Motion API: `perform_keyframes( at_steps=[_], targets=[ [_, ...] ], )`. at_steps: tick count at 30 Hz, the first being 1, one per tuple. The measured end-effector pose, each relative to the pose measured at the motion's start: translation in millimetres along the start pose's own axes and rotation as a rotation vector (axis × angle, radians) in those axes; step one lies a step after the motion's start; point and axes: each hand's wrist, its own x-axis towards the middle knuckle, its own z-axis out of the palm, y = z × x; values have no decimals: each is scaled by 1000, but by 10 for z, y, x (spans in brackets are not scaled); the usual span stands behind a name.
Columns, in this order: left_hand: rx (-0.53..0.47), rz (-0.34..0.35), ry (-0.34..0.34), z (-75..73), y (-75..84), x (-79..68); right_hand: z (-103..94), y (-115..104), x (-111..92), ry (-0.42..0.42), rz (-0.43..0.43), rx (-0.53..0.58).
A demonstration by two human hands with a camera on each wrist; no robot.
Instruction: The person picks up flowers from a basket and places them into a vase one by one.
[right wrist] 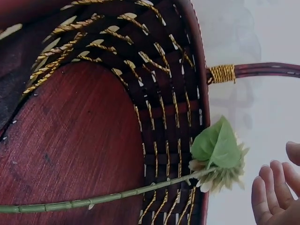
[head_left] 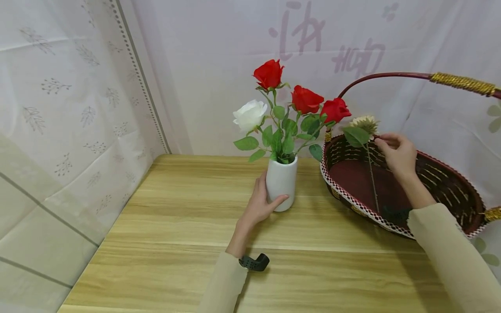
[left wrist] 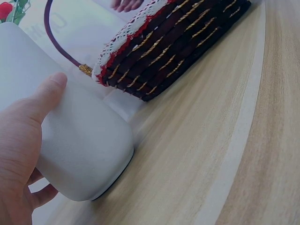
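A white vase point(head_left: 282, 180) stands upright on the table, holding three red roses point(head_left: 306, 100) and a white rose point(head_left: 249, 115). My left hand point(head_left: 260, 202) grips the lower part of the vase, thumb across its front and fingers round the far side. In the wicker basket point(head_left: 348, 174) lies a cream flower point(right wrist: 220, 176) with one green leaf and a long stem; its head leans on the far rim. My right hand point(head_left: 401, 156) is over the basket beside the flower head. In the right wrist view its fingers point(right wrist: 282, 187) are loosely bent, apart from the flower.
The basket's tall handle point(head_left: 407, 74), wrapped in gold cord, arches over it at the right. A patterned curtain point(head_left: 211, 78) hangs behind and to the left of the wooden table point(head_left: 176, 221). A dark band point(head_left: 254, 262) sits on the left wrist.
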Motion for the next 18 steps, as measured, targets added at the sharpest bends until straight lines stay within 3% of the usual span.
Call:
perform_keyframes(
  at_steps=[8, 18],
  targets=[
    [1, -14, -1, -4, 18, 2, 21, 86, 78, -27, 22, -40],
    [-2, -19, -1, 0, 11, -1, 26, 189, 140, -175, 171, -124]
  ],
)
